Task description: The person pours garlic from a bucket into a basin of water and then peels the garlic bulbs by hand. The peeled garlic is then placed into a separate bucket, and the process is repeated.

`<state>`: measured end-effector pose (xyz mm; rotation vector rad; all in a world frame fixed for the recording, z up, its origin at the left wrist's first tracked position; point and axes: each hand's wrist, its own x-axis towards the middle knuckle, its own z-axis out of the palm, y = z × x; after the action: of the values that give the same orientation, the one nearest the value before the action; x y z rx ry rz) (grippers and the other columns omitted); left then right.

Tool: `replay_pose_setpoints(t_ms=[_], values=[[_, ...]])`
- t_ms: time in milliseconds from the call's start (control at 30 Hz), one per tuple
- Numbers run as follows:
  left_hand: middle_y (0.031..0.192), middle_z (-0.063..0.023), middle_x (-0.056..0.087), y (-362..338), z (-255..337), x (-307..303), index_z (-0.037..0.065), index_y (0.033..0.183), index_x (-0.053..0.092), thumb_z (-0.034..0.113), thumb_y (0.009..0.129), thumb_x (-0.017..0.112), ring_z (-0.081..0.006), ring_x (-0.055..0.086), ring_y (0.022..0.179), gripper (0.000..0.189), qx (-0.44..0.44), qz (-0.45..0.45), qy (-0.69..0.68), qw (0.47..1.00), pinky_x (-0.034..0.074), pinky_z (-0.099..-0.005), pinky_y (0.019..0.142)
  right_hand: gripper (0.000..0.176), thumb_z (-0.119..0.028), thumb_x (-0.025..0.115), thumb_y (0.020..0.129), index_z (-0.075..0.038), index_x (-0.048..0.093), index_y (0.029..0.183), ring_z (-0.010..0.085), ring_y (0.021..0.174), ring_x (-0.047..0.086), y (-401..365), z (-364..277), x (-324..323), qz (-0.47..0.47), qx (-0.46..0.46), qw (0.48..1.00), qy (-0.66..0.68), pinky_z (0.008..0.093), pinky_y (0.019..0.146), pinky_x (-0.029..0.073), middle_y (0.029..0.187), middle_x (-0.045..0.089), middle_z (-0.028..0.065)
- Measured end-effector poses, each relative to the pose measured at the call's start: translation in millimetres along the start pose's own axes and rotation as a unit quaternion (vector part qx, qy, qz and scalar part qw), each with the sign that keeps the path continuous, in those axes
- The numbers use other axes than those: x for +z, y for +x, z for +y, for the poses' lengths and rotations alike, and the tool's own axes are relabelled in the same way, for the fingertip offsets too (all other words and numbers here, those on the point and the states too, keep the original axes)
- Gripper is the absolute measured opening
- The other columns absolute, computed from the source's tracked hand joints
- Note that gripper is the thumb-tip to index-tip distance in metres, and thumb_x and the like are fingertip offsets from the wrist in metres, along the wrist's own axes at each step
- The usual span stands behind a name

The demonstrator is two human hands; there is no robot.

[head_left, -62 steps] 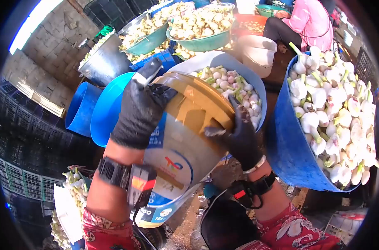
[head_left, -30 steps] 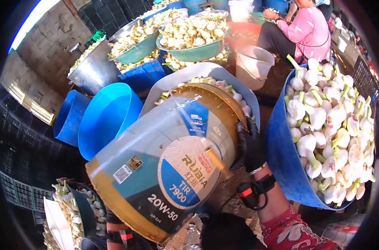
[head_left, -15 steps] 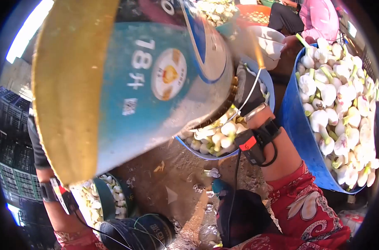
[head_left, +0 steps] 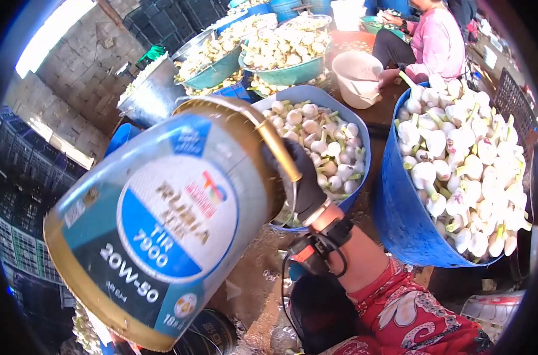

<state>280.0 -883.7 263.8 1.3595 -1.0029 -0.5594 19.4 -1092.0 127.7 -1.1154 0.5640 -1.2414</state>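
Observation:
A large oil pail (head_left: 156, 219), labelled TIR 7900 20W-50, lies tilted across the view. Its rim points up and right, and a wire handle with a yellow grip hangs at that end. My right hand (head_left: 302, 182), in a dark glove, is closed at the rim beside the handle; its fingertips are partly hidden by the pail. The pail's body hides my left hand. Just behind my right hand stands a blue tub (head_left: 356, 121) holding white garlic bulbs (head_left: 316, 133). The inside of the pail does not show.
At right, a tall blue tub (head_left: 402, 216) is heaped with garlic. A person in pink (head_left: 437, 44) sits behind, touching a white bucket (head_left: 355, 77). Heaped green basins (head_left: 301, 74) fill the back. Black crates (head_left: 29, 236) stack at left; a dark bucket (head_left: 212, 334) stands below.
The pail has turned to show its front label, and its rim end has come down and left. My right hand has moved left with it. More of the tub behind now shows.

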Motion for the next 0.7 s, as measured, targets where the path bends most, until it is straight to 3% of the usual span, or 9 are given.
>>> replay_pose_setpoints(t_ms=[233, 300, 400, 433, 500, 567, 600, 633, 700], values=[[0.118, -0.0097, 0.057, -114, 13, -78, 0.003, 0.125, 0.048, 0.031, 0.096, 0.039, -0.0203, 0.053, 0.107, 0.041, -0.010, 0.112, -0.052, 0.992, 0.042, -0.0323, 0.093, 0.039, -0.021, 0.076, 0.075, 0.000, 0.059, 0.103, 0.0095, 0.079, 0.055, -64, -37, 75, -0.240, 0.084, 0.965, 0.071, 0.0253, 0.073, 0.046, 0.089, 0.061, 0.0007], [0.119, -0.0100, 0.057, -190, 31, -113, 0.003, 0.125, 0.048, 0.030, 0.096, 0.038, -0.0206, 0.053, 0.107, 0.041, -0.006, 0.188, -0.050, 0.981, 0.042, -0.0324, 0.093, 0.032, -0.017, 0.072, 0.079, -0.001, 0.060, 0.104, 0.0113, 0.083, 0.057, -84, -40, 94, -0.317, -0.035, 0.948, 0.008, 0.0276, 0.076, 0.047, 0.092, 0.063, 0.0026], [0.120, -0.0104, 0.056, -344, 79, -152, 0.003, 0.125, 0.048, 0.030, 0.096, 0.038, -0.0212, 0.053, 0.108, 0.041, 0.005, 0.331, -0.026, 0.943, 0.042, -0.0325, 0.094, 0.029, -0.007, 0.045, 0.089, -0.007, 0.065, 0.110, 0.0263, 0.107, 0.057, -117, -41, 125, -0.441, -0.045, 0.896, 0.008, 0.0352, 0.097, 0.041, 0.109, 0.064, 0.0122], [0.120, -0.0106, 0.056, -397, 96, -156, 0.003, 0.126, 0.048, 0.030, 0.096, 0.037, -0.0214, 0.053, 0.109, 0.041, 0.009, 0.374, -0.018, 0.927, 0.041, -0.0326, 0.094, 0.030, -0.007, 0.050, 0.087, -0.005, 0.060, 0.116, 0.0237, 0.105, 0.057, -111, -17, 136, -0.468, -0.333, 0.816, -0.064, 0.0337, 0.094, 0.043, 0.106, 0.065, 0.0106], [0.120, -0.0109, 0.056, -489, 125, -159, 0.003, 0.126, 0.047, 0.029, 0.096, 0.037, -0.0217, 0.052, 0.109, 0.041, 0.016, 0.443, -0.009, 0.896, 0.041, -0.0326, 0.094, 0.038, -0.007, 0.057, 0.083, -0.002, 0.054, 0.121, 0.0174, 0.097, 0.058, -149, -46, 179, -0.493, -0.034, 0.869, 0.040, 0.0292, 0.089, 0.044, 0.103, 0.064, 0.0073], [0.121, -0.0112, 0.056, -556, 150, -162, 0.003, 0.126, 0.047, 0.029, 0.096, 0.036, -0.0221, 0.052, 0.110, 0.041, 0.027, 0.485, -0.005, 0.874, 0.041, -0.0327, 0.094, 0.045, -0.007, 0.063, 0.079, 0.001, 0.051, 0.121, 0.0116, 0.091, 0.057, -183, -64, 218, -0.491, 0.073, 0.864, 0.081, 0.0244, 0.083, 0.044, 0.101, 0.062, 0.0044], [0.121, -0.0114, 0.056, -573, 147, -156, 0.003, 0.126, 0.047, 0.028, 0.096, 0.036, -0.0223, 0.052, 0.111, 0.041, 0.032, 0.500, -0.007, 0.866, 0.041, -0.0328, 0.095, 0.041, -0.008, 0.063, 0.079, 0.001, 0.053, 0.118, 0.0112, 0.089, 0.057, -190, -50, 228, -0.486, -0.023, 0.865, 0.125, 0.0237, 0.082, 0.044, 0.101, 0.061, 0.0050], [0.121, -0.0115, 0.056, -598, 149, -161, 0.003, 0.127, 0.047, 0.028, 0.096, 0.036, -0.0225, 0.052, 0.111, 0.041, 0.039, 0.512, -0.012, 0.858, 0.041, -0.0328, 0.095, 0.022, -0.002, 0.049, 0.089, -0.003, 0.069, 0.099, 0.0194, 0.103, 0.058, -202, -51, 244, -0.503, -0.158, 0.849, -0.033, 0.0331, 0.095, 0.042, 0.102, 0.066, 0.0122], [0.122, -0.0118, 0.056, -643, 150, -165, 0.003, 0.127, 0.047, 0.028, 0.096, 0.035, -0.0228, 0.052, 0.112, 0.041, 0.053, 0.529, -0.025, 0.846, 0.040, -0.0329, 0.095, 0.024, -0.006, 0.046, 0.091, -0.002, 0.068, 0.100, 0.0200, 0.103, 0.059, -247, -57, 273, -0.538, -0.123, 0.831, 0.076, 0.0342, 0.094, 0.044, 0.102, 0.067, 0.0124]])
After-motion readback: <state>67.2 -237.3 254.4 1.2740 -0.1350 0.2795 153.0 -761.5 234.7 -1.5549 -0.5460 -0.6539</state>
